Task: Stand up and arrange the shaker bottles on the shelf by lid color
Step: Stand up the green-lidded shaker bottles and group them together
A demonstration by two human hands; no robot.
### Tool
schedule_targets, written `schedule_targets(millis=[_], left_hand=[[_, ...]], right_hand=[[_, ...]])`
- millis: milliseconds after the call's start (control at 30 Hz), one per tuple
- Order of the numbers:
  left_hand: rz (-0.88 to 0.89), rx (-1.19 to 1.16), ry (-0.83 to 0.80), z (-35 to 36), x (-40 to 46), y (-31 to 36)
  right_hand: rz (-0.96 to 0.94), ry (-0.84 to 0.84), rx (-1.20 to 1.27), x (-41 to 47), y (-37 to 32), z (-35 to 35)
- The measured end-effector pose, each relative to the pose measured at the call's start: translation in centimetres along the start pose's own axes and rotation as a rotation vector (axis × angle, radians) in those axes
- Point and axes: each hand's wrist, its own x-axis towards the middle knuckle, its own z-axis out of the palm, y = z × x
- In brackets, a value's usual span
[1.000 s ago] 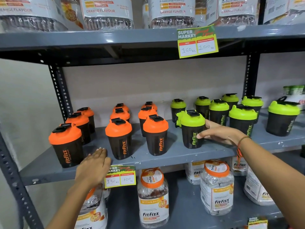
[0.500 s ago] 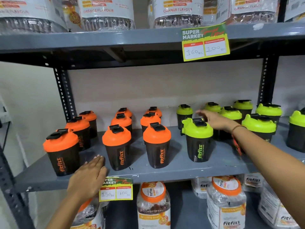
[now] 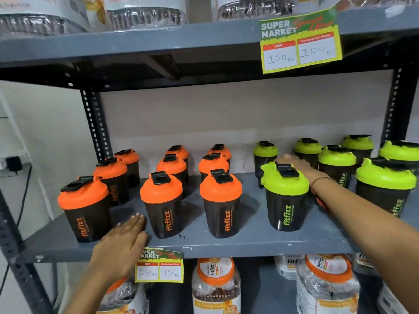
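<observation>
- shaker bottles stood upright on the grey shelf point(image 3: 238, 244), orange lids left of the front green-lidded bottle point(image 3: 286, 196), green lids to its right.
- the right hand point(image 3: 294, 163) reached just behind that bottle's lid, blurred; its fingers seemed loosely spread, holding nothing visible.
- the left hand point(image 3: 121, 245) lay flat and empty on the shelf edge, well to the left.
- the right hand was judged nearer the green group.

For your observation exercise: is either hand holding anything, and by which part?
Nothing is held. The left hand lies flat on the shelf edge; the right hand reaches open behind the front green-lidded shaker.
</observation>
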Motion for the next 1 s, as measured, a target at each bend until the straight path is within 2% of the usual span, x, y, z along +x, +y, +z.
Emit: schedule_targets(millis=[233,300,400,467,533,633,767,867,1000], left_hand=[[0.000,0.002,-0.005,-0.3,-0.1,0.1],[0.000,0.004,-0.004,-0.3,-0.1,0.1],[-0.005,-0.009,-0.005,-0.2,-0.2,0.1],[-0.005,-0.006,0.001,-0.1,-0.1,0.0],[-0.003,-0.008,-0.001,-0.1,-0.1,0.0],[-0.008,-0.012,0.004,-0.1,-0.1,0.0],[-0.009,-0.016,0.011,-0.1,-0.2,0.0],[-0.012,-0.021,0.018,-0.1,-0.2,0.0],[-0.017,-0.003,0.023,-0.1,-0.2,0.1]], right_hand=[[-0.046,-0.008,-0.082,-0.6,0.3,-0.3],[-0.039,0.032,0.050,-0.3,0.5,-0.4],[-0.066,0.095,0.421,-0.6,0.1,-0.7],[-0.085,0.044,0.763,-1.2,-0.4,-0.8],[-0.093,0.013,0.991,-1.5,-0.7,-0.6],[-0.108,-0.010,1.113,-1.6,-0.9,-0.2],[-0.021,-0.025,1.189,-1.0,-0.7,0.4],[-0.070,-0.132,1.324,-1.8,0.0,1.1],[-0.044,-0.185,1.416,-2.3,0.6,1.7]])
